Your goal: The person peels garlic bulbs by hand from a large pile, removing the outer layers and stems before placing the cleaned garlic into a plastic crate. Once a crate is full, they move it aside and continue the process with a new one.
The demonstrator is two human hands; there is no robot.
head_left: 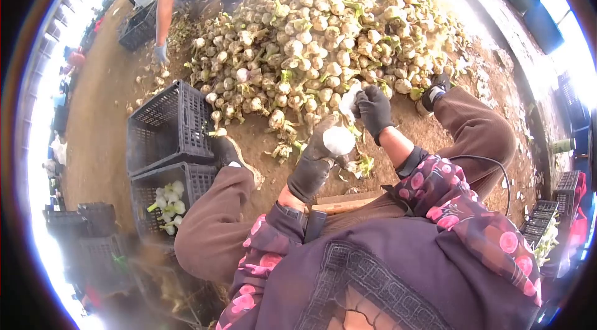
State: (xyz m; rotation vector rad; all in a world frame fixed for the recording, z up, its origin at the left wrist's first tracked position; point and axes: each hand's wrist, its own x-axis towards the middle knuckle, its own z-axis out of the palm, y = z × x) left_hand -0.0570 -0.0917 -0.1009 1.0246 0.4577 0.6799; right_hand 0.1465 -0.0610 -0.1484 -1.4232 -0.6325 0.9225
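Observation:
My left hand (pixel 313 165), in a dark glove, is wrapped round a smooth white garlic bulb (pixel 339 140) in front of my lap. Just above it to the right is my right hand (pixel 374 109), gloved and closed in a fist. A pale flap of garlic skin (pixel 350 101) sticks out from its thumb side; whether the fist also holds a tool is hidden. Beyond both hands rises a big heap of unpeeled garlic bulbs (pixel 305 37) with dry skins and some green leaves. Leafy trimmings (pixel 364 165) lie on the ground below my right hand.
A black plastic crate (pixel 180 121) stands at my left knee. A nearer crate (pixel 198 174) holds several white bulbs (pixel 168 202). A co-worker's gloved hand (pixel 161 54) reaches to the ground at upper left, near another crate (pixel 138 26). More crates (pixel 540 221) stand at right.

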